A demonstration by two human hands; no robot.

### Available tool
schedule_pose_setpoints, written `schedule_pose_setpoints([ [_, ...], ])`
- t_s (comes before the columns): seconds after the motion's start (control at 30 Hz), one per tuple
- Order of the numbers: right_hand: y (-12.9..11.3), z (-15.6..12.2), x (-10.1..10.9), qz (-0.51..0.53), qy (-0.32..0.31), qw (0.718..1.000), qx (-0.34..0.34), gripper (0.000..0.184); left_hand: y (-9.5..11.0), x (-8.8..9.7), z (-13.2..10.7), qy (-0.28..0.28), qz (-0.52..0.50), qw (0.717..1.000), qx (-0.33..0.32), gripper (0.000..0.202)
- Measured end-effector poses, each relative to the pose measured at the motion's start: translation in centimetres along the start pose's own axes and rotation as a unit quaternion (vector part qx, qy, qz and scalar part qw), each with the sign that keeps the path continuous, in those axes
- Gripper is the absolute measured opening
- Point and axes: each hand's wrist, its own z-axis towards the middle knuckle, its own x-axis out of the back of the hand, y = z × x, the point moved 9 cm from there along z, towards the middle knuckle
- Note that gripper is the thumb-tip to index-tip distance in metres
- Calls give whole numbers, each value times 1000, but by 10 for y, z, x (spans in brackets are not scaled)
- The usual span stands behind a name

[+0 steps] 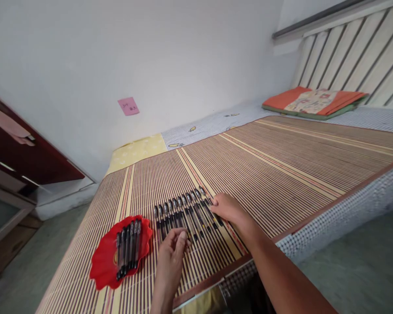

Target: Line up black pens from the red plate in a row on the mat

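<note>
A row of several black pens (183,211) lies side by side on a striped bamboo mat (281,165). My left hand (171,255) rests over the near ends of the middle pens, fingers curled and pinched together; what they grip is hidden. My right hand (227,208) lies at the right end of the row, fingers bent down onto the last pens. To the left, a red scalloped plate (103,266) holds several more black pens (128,248).
The mat covers a bed along a white wall with a pink note (129,106). A folded orange pillow (314,102) lies at the slatted headboard (356,56). Dark red furniture (26,152) stands at left. The mat's near edge (216,279) runs below my hands.
</note>
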Motion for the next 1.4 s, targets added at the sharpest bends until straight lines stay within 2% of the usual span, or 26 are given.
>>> schedule_pose_setpoints([
  [0.17,9,3,7,14,30,999,-7,20,-1,2,1,-5,8,1000,-2,54],
  [0.27,9,3,4,24,18,1000,-9,13,-2,0,1,-17,20,1000,-1,55],
  [0.4,9,5,-2,26,11,1000,-12,1,2,1,1,-3,8,1000,-10,54],
  [0.6,9,7,-7,22,-5,1000,-10,4,4,0,0,-14,38,999,-13,53],
  [0.9,4,6,-3,25,-6,1000,4,8,0,0,2,-28,31,999,-10,52],
  [1.17,10,7,-4,49,8,999,15,11,0,3,1,-11,28,999,-11,54],
  [1.27,11,7,2,53,23,998,15,16,3,1,2,-13,28,999,-14,53],
  [1.4,9,-1,25,92,73,993,-3,16,18,-3,-6,-27,12,999,-16,49],
])
